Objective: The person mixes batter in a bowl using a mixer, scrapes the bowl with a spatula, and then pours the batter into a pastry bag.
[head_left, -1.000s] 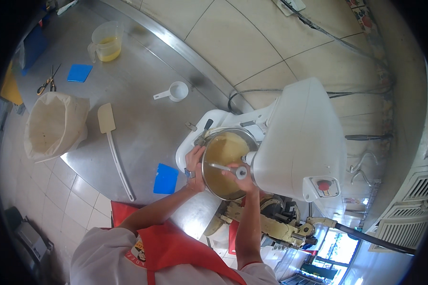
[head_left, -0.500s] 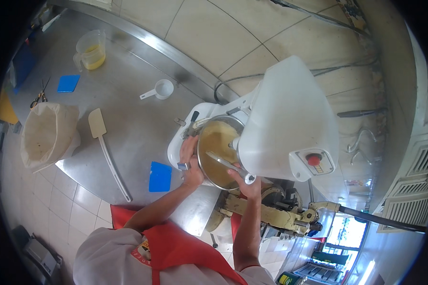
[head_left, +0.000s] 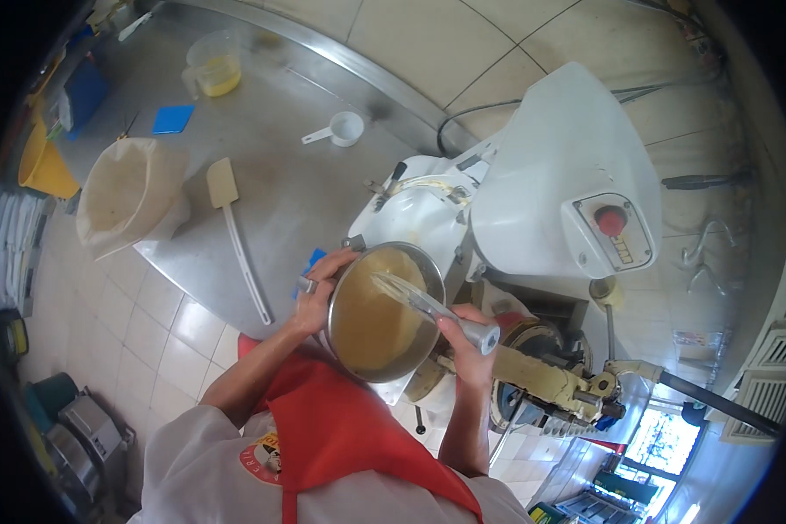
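A steel mixing bowl (head_left: 434,335) with a pale tan batter (head_left: 371,327) inside is held in front of my apron, clear of the white stand mixer (head_left: 555,183). My left hand (head_left: 316,297) is closed on the bowl's left side near its rim. A metal whisk attachment (head_left: 419,297) with a thick round shank slants over the bowl, its wire end at the batter. My right hand (head_left: 470,345) grips the shank at the bowl's right rim; whether it also bears on the bowl is hard to see.
On the steel table (head_left: 271,192) lie a long spatula (head_left: 236,231), a white measuring cup (head_left: 347,129), a blue scraper (head_left: 173,120) and a jug with yellow liquid (head_left: 217,74). A cloth-lined container (head_left: 122,196) stands at the left edge. Beige machinery (head_left: 546,380) is at the right.
The bowl has come out of the mixer's cradle toward my body, with both hands and the whisk attachment moving along. The view has shifted, so the table things appear farther right.
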A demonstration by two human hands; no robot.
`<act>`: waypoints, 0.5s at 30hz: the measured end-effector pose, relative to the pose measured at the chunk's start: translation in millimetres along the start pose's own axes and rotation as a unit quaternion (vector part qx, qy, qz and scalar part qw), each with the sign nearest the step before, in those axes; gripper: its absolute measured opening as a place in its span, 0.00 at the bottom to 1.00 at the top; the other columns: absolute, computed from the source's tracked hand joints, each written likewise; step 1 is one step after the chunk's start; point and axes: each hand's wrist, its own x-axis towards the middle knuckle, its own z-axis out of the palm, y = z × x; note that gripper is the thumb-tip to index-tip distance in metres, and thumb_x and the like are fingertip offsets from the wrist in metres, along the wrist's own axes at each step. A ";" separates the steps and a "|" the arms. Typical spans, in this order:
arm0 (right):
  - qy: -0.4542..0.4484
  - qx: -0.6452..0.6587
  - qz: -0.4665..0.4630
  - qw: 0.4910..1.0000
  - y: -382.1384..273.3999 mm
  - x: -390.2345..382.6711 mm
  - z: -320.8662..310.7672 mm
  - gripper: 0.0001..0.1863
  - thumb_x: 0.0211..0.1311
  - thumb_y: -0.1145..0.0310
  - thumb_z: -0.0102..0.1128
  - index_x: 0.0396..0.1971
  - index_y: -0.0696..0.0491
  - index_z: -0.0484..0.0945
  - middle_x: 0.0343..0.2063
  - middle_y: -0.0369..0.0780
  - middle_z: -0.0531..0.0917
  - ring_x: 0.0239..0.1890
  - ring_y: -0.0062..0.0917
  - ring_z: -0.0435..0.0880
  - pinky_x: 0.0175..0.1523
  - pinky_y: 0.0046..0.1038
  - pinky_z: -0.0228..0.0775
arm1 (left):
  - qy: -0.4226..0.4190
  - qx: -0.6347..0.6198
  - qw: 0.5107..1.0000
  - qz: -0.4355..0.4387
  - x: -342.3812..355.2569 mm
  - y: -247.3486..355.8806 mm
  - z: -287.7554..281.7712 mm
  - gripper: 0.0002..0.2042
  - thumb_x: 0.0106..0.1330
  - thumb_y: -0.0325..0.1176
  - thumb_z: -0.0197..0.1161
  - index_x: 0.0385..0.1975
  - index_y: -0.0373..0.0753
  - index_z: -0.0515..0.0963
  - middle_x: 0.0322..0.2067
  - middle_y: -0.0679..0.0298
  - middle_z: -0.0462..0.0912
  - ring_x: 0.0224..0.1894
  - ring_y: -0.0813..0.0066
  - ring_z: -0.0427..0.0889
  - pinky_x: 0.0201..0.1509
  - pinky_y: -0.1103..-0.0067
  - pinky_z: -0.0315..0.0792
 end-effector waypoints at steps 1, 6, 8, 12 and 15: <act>-0.011 0.018 -0.005 1.000 5.8 -8.3 2.9 0.09 0.56 0.68 0.73 0.30 0.59 0.85 0.21 0.31 0.81 0.25 0.13 0.74 0.32 0.20 0.66 | -0.011 0.000 1.000 0.003 -8.1 1.5 -5.2 0.26 0.61 0.35 0.40 0.57 0.33 0.74 0.61 0.48 0.73 0.68 0.51 0.66 0.74 0.64 0.56; -0.016 -0.100 0.081 0.992 25.8 -27.5 30.9 0.12 0.56 0.64 0.73 0.32 0.57 0.83 0.24 0.30 0.80 0.29 0.12 0.74 0.34 0.19 0.66 | -0.004 0.010 1.000 0.024 -36.1 3.6 -23.0 0.26 0.63 0.36 0.40 0.56 0.34 0.75 0.60 0.50 0.75 0.68 0.49 0.66 0.74 0.61 0.55; -0.020 0.000 0.080 0.997 21.4 -47.0 35.6 0.12 0.57 0.63 0.73 0.32 0.56 0.83 0.24 0.30 0.80 0.29 0.11 0.74 0.33 0.18 0.65 | -0.009 0.016 0.999 0.044 -45.5 -1.6 -24.4 0.25 0.63 0.35 0.40 0.56 0.34 0.75 0.60 0.50 0.75 0.68 0.48 0.66 0.74 0.61 0.55; -0.026 -0.096 0.088 0.991 53.7 -62.5 49.0 0.13 0.59 0.63 0.73 0.27 0.58 0.83 0.20 0.27 0.76 0.24 0.10 0.69 0.28 0.19 0.60 | 0.016 0.007 0.994 0.104 -43.5 -8.6 -26.5 0.25 0.61 0.32 0.41 0.56 0.35 0.76 0.59 0.49 0.75 0.67 0.47 0.66 0.74 0.61 0.55; -0.045 -0.144 0.066 0.986 37.0 -76.5 63.0 0.16 0.59 0.59 0.72 0.28 0.58 0.83 0.19 0.26 0.75 0.23 0.11 0.69 0.28 0.20 0.61 | 0.019 0.010 0.996 0.082 -55.9 -17.2 -32.9 0.25 0.60 0.31 0.42 0.56 0.36 0.76 0.60 0.48 0.75 0.67 0.47 0.67 0.73 0.60 0.56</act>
